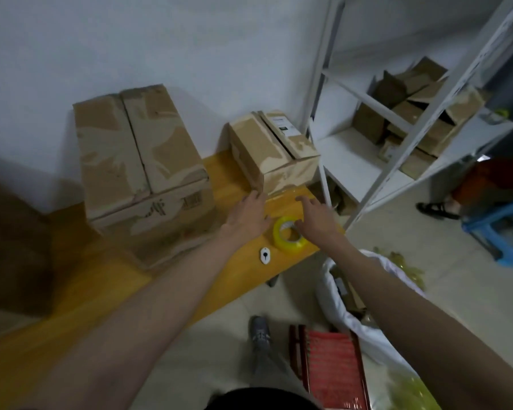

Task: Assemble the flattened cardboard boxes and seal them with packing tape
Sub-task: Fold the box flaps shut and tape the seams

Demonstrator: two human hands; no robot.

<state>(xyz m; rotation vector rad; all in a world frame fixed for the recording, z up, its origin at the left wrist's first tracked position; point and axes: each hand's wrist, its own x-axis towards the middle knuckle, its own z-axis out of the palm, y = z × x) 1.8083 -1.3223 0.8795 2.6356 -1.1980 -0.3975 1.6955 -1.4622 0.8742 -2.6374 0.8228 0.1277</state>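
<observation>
Fingers (253,199) of both hands are spread, holding nothing, reaching for the small box (274,152). Looks light but flimsy, so I'd grab its side walls, not the flaps.

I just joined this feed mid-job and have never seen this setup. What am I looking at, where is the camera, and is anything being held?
There is no machine: a person works bare-handed, and the single picture comes from a camera worn on their head, looking down. Both arms reach over a yellow wooden table. The left hand is open near the small cardboard box; the right hand is open above the yellow tape roll. Neither holds anything. A large cardboard box and a small white cutter also sit on the table.
</observation>
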